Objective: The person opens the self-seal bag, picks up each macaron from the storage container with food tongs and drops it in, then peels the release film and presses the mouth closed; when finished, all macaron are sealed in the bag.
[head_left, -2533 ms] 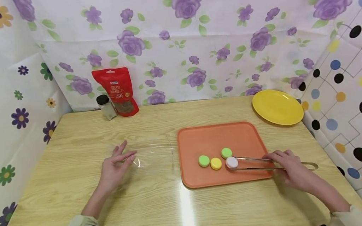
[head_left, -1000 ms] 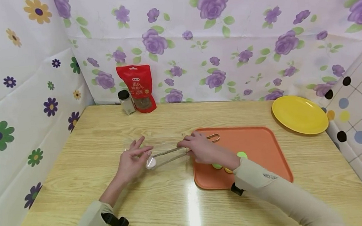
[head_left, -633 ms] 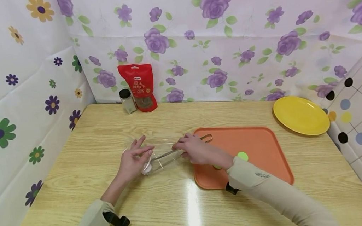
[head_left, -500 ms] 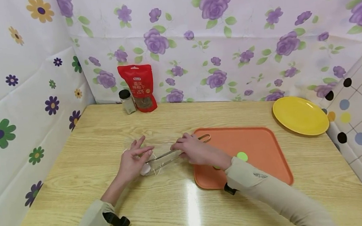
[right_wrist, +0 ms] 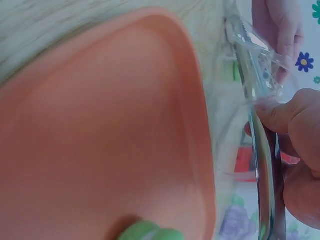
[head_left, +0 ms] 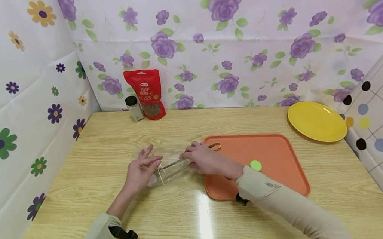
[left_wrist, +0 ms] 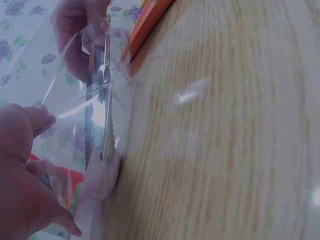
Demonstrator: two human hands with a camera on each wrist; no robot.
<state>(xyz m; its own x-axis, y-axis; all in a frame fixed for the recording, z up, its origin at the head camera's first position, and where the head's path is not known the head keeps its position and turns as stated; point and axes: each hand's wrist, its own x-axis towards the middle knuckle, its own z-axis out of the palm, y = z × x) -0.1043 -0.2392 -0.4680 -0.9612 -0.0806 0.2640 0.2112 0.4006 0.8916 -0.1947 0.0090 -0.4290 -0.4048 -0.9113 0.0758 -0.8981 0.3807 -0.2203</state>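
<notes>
In the head view my left hand is at the left, its thumb and a finger pinching the mouth area of a clear plastic bag. My right hand grips metal tongs, whose serrated tips reach inside the bag. A pale lilac-white macaron lies at the tong tips, deep in the bag beside my left hand. Something green shows through the film near my left fingers. On the orange tray sits a green macaron; my right forearm hides the others there.
At the back left stand a black-capped shaker jar and a red pouch. A yellow plate lies at the back right. Patterned cloth walls border the wooden table.
The tongs have carried the pale macaron left from the tray into the bag. Over the last half second they have slid slightly deeper. My left hand keeps its pinch.
</notes>
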